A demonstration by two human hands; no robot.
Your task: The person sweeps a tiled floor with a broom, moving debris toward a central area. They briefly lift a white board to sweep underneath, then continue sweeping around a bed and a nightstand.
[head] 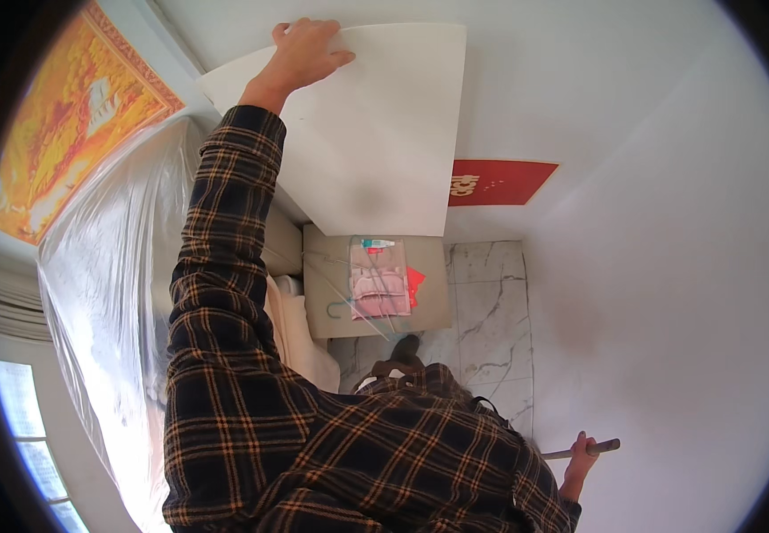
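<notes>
My left hand (307,54) reaches far up on a raised arm in a dark plaid sleeve. Its fingers curl over the upper edge of a large white panel (384,133), and the thumb lies on the panel's near face. Low at the right, my right hand (581,458) is closed around a thin grey rod (605,446) with a thicker end. My torso and shoulder hide the rod's other end. Below the panel stands a beige bedside cabinet (321,320), bearing a clear pouch with pink contents (381,286), a toothpaste-like tube (377,244) and wire hangers (336,309).
Clear plastic sheeting (118,213) hangs on the left, beside a golden landscape picture (78,120). A red poster (504,182) is on the white wall (657,266) to the right. Cream bedding (304,346) lies near the cabinet. The floor (491,300) is marble-patterned tile.
</notes>
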